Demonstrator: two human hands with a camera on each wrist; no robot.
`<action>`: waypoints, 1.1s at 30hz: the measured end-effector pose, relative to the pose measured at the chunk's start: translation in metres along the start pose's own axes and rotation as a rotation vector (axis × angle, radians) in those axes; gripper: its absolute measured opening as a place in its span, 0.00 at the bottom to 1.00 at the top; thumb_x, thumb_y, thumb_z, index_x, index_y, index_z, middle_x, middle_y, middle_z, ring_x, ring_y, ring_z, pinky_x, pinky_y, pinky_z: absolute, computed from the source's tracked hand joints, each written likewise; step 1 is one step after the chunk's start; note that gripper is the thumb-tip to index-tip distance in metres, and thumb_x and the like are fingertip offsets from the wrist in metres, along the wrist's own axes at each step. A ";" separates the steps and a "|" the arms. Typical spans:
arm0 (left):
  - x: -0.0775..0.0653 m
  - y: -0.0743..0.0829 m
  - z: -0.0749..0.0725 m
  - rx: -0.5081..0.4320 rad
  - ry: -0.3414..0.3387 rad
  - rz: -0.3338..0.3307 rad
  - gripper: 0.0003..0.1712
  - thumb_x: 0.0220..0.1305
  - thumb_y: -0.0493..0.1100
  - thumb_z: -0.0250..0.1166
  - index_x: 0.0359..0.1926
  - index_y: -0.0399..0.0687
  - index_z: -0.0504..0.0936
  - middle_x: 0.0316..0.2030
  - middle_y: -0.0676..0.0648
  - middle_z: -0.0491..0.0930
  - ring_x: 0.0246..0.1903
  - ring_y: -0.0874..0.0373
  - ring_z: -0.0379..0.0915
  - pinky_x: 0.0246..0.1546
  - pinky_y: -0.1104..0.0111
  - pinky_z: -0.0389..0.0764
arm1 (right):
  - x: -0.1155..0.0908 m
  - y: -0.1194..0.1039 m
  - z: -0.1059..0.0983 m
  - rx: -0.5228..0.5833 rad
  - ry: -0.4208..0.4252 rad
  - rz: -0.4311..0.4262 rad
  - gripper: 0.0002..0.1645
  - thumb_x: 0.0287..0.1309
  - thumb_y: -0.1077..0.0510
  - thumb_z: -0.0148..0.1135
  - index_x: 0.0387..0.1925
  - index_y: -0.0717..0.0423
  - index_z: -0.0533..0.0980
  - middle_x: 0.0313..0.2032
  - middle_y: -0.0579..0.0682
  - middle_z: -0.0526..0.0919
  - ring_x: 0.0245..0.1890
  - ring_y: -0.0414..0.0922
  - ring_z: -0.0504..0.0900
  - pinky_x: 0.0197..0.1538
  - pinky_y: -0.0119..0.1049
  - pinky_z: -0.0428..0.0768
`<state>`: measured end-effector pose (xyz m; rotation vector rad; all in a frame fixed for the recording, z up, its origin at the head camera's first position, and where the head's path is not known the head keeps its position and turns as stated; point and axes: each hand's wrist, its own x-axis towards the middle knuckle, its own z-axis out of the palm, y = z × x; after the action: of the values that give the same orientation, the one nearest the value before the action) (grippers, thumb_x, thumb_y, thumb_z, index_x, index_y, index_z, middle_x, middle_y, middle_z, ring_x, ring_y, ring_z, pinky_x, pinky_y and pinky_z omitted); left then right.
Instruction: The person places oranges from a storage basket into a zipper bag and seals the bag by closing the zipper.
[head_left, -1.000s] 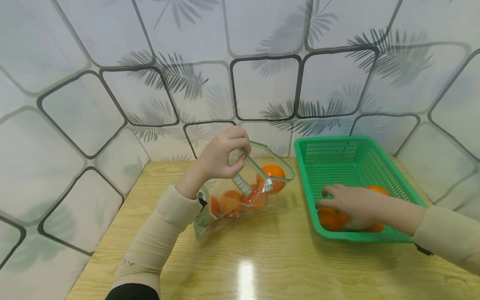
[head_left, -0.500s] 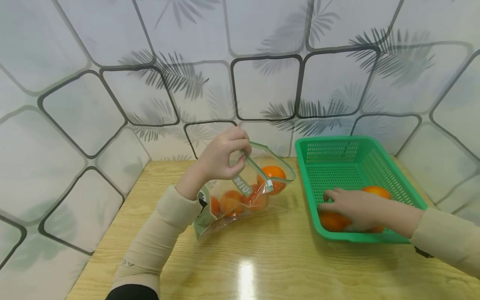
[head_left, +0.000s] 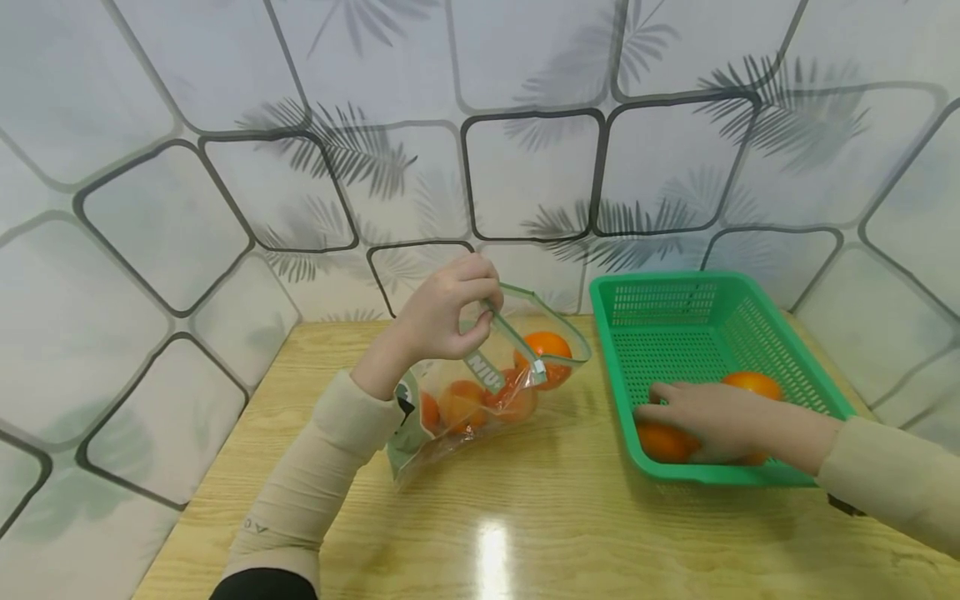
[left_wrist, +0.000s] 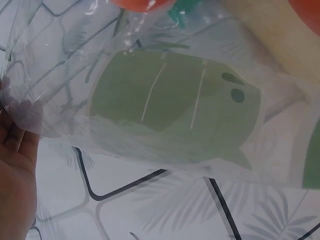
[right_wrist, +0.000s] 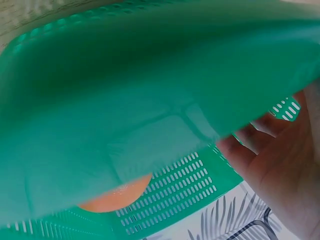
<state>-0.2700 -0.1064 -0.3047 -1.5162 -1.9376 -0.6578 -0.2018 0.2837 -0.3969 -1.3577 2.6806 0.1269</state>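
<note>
My left hand [head_left: 453, 308] pinches the rim of a clear zip bag [head_left: 491, 371] between thumb and fingers, holding its mouth up. Several oranges [head_left: 462, 406] lie inside, one of them near the opening. In the left wrist view the hand [left_wrist: 17, 165] grips the plastic beside a green print. Down in the green basket [head_left: 611, 367], my right hand [head_left: 716, 421] has its fingers curled round an orange [head_left: 663, 443] in the near left corner. Another orange [head_left: 753, 383] shows behind the hand. In the right wrist view the basket wall hides the fingertips.
Bag and basket stand side by side on a wooden table [head_left: 480, 508]. Behind them rises a patterned wall covering [head_left: 532, 175], which also closes off the left and right sides. The basket's raised rim surrounds my right hand.
My right hand shifts very slightly over the orange in the basket. The left hand and bag stay almost still.
</note>
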 end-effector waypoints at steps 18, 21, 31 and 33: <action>0.000 0.001 -0.002 -0.003 -0.014 -0.005 0.05 0.55 0.31 0.59 0.30 0.43 0.80 0.32 0.45 0.75 0.35 0.51 0.68 0.43 0.58 0.73 | 0.004 0.000 -0.001 -0.050 -0.014 -0.011 0.42 0.52 0.48 0.83 0.66 0.52 0.76 0.57 0.60 0.80 0.49 0.56 0.86 0.43 0.47 0.88; -0.001 0.001 -0.002 -0.001 -0.013 -0.003 0.05 0.55 0.31 0.59 0.30 0.43 0.80 0.32 0.45 0.75 0.35 0.51 0.68 0.43 0.59 0.73 | 0.004 0.000 -0.001 -0.044 -0.021 -0.007 0.43 0.52 0.48 0.83 0.67 0.52 0.75 0.58 0.60 0.80 0.51 0.56 0.86 0.45 0.48 0.88; -0.002 0.002 -0.003 0.001 -0.014 -0.008 0.05 0.55 0.31 0.59 0.30 0.44 0.80 0.32 0.45 0.75 0.35 0.52 0.67 0.43 0.59 0.73 | 0.004 0.000 -0.006 -0.033 -0.020 0.000 0.45 0.49 0.48 0.84 0.67 0.51 0.74 0.57 0.58 0.80 0.50 0.55 0.86 0.45 0.48 0.88; -0.003 0.003 -0.003 0.003 -0.016 -0.011 0.05 0.55 0.31 0.59 0.30 0.44 0.80 0.32 0.45 0.75 0.35 0.52 0.67 0.43 0.59 0.73 | 0.004 0.000 -0.008 -0.016 -0.014 0.009 0.45 0.48 0.48 0.84 0.67 0.49 0.74 0.55 0.56 0.80 0.47 0.51 0.85 0.43 0.46 0.87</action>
<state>-0.2665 -0.1098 -0.3041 -1.5144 -1.9595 -0.6495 -0.2045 0.2790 -0.3893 -1.3439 2.6801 0.1585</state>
